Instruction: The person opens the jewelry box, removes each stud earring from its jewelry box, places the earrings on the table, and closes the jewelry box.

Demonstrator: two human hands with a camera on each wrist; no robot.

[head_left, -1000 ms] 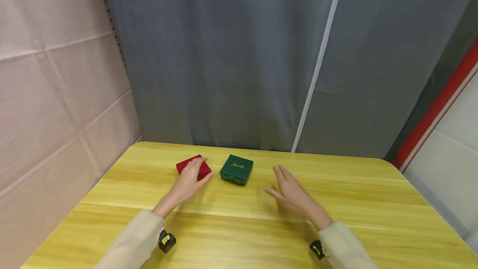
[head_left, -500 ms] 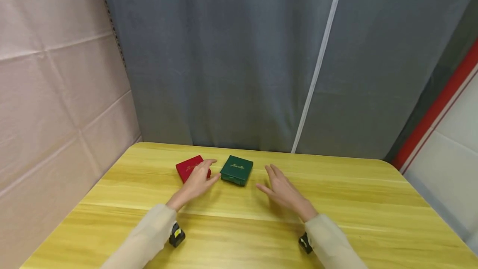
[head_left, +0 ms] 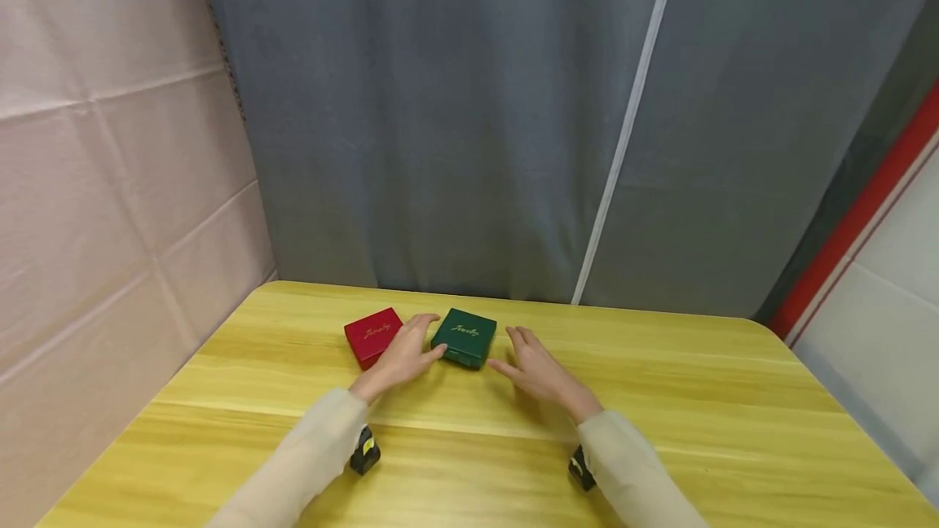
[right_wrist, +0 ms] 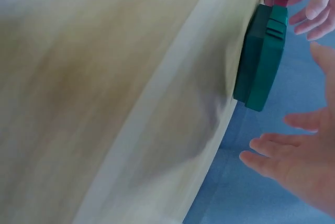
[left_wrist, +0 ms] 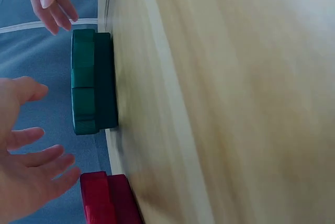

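Note:
A green jewelry box [head_left: 464,336] with gold lettering on its lid lies on the table between the two hands. Left of it is a red jewelry box [head_left: 372,334], lettered the same way and partly covered by my left hand [head_left: 402,355]. That hand hovers at the green box's left side, fingers spread and holding nothing. On the other side, my right hand [head_left: 541,373] is held with loosely straight fingers, a short gap from the green box. In the left wrist view the green box [left_wrist: 93,81] looks closed, and the fingers are apart from it.
Both boxes stand on a wooden table [head_left: 469,446] near its far edge. Behind it hangs a grey curtain [head_left: 455,121], with a pale cloth wall [head_left: 110,186] at the left. Dark wrist cameras [head_left: 364,451] hang below the sleeves.
My left hand has moved right, off the red box and toward the green one, uncovering more of the red lid. The right hand has come left toward the green box.

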